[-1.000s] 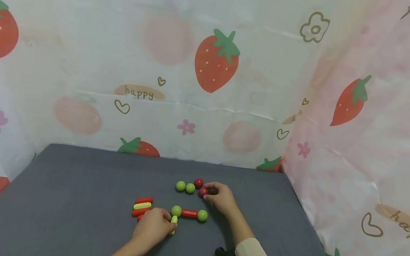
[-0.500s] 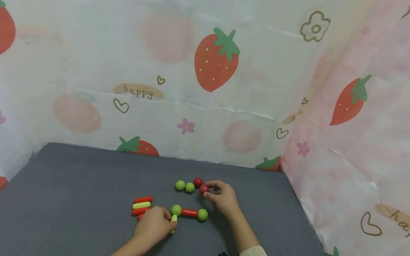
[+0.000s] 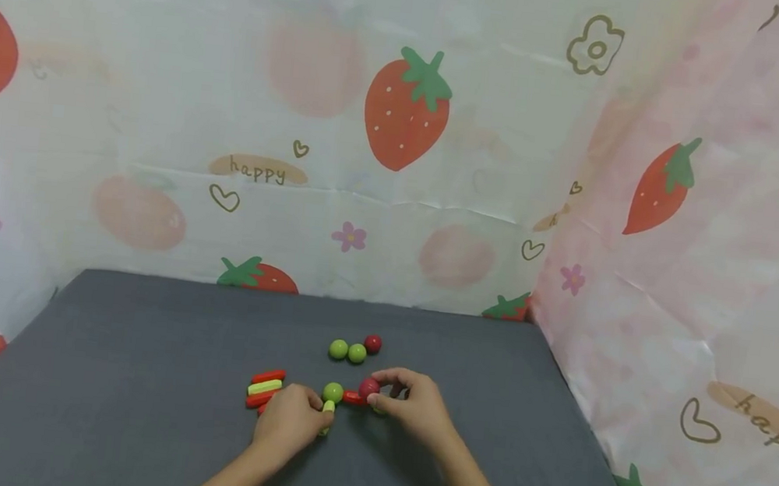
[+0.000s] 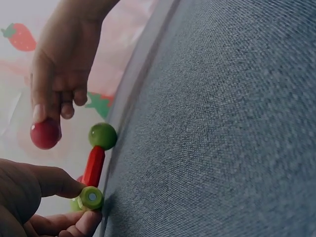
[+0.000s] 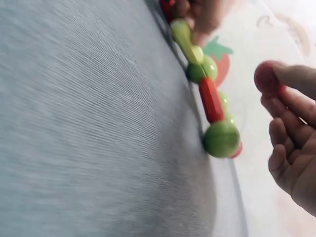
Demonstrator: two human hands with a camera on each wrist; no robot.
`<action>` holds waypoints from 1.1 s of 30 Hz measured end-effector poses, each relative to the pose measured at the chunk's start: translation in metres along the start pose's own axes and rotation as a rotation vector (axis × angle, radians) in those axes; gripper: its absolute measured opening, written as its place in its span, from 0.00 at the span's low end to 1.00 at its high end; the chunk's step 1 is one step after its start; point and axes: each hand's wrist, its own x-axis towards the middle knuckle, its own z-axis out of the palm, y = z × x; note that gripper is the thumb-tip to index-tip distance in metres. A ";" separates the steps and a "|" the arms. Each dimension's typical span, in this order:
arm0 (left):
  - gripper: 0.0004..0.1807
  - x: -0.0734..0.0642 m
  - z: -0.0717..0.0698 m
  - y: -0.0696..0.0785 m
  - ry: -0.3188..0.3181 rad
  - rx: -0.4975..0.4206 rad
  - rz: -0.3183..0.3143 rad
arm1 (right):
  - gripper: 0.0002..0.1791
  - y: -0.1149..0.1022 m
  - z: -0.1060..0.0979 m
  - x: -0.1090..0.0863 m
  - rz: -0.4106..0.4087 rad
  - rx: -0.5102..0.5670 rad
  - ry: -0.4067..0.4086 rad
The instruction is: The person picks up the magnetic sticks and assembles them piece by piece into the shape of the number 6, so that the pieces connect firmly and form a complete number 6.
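Note:
My left hand point(image 3: 292, 421) pinches a yellow-green rod point(image 4: 91, 197) between thumb and fingers. That rod's far end meets a green ball point(image 3: 333, 392), which joins a red rod point(image 5: 211, 100) with a second green ball point(image 5: 221, 139) at its other end. Held in the fingertips of my right hand point(image 3: 417, 408) is a dark red ball point(image 5: 268, 79). It is lifted above the table, apart from the joined pieces. In the head view the right hand and its ball partly cover the red rod and second green ball.
Two loose green balls point(image 3: 348, 351) and another red ball point(image 3: 373, 344) lie farther back on the grey table point(image 3: 161, 346). Several red and yellow rods point(image 3: 266, 388) lie side by side left of my left hand. A printed curtain point(image 3: 290, 108) stands behind.
My right hand has taken the nearer red ball from the back group and brought it toward me, over the joined pieces. The left hand stays on its rod. The head view has shifted slightly.

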 end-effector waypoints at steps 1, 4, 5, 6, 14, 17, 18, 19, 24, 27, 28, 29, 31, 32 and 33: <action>0.12 0.000 0.000 0.000 0.001 -0.001 -0.001 | 0.15 -0.001 0.002 -0.003 -0.006 0.010 -0.021; 0.12 0.001 0.000 0.000 0.007 0.003 0.003 | 0.14 -0.001 0.009 -0.012 -0.012 0.043 -0.096; 0.13 0.002 0.000 0.000 0.008 0.006 0.003 | 0.14 0.000 0.011 -0.015 -0.011 0.053 -0.122; 0.13 0.002 0.000 0.000 0.009 0.009 0.004 | 0.14 0.000 0.014 -0.017 -0.007 0.066 -0.148; 0.14 0.001 -0.004 0.004 -0.001 0.028 -0.036 | 0.14 0.005 0.036 -0.029 0.059 0.172 -0.267; 0.15 0.000 -0.005 0.005 0.002 0.032 -0.032 | 0.13 0.006 0.043 -0.030 0.120 0.207 -0.276; 0.16 0.000 -0.005 0.006 0.000 0.032 -0.031 | 0.13 0.006 0.044 -0.031 0.136 0.209 -0.274; 0.17 0.000 -0.005 0.006 -0.001 0.033 -0.029 | 0.13 0.006 0.046 -0.031 0.153 0.206 -0.269; 0.19 -0.002 -0.005 0.008 -0.012 0.035 -0.028 | 0.12 0.004 0.051 -0.034 0.204 0.184 -0.236; 0.19 -0.002 -0.004 0.009 -0.012 0.036 -0.025 | 0.13 0.002 0.054 -0.035 0.223 0.169 -0.213; 0.19 -0.002 -0.004 0.009 -0.008 0.035 -0.020 | 0.13 0.001 0.055 -0.035 0.227 0.165 -0.205; 0.19 -0.002 -0.004 0.010 -0.008 0.034 -0.021 | 0.13 0.000 0.056 -0.035 0.227 0.161 -0.196; 0.19 -0.002 -0.004 0.010 -0.011 0.029 -0.024 | 0.12 -0.001 0.058 -0.035 0.225 0.157 -0.179; 0.20 -0.002 -0.003 0.010 -0.012 0.027 -0.026 | 0.12 -0.001 0.059 -0.035 0.226 0.158 -0.171; 0.20 -0.002 -0.003 0.011 -0.014 0.025 -0.026 | 0.12 -0.002 0.059 -0.035 0.222 0.156 -0.163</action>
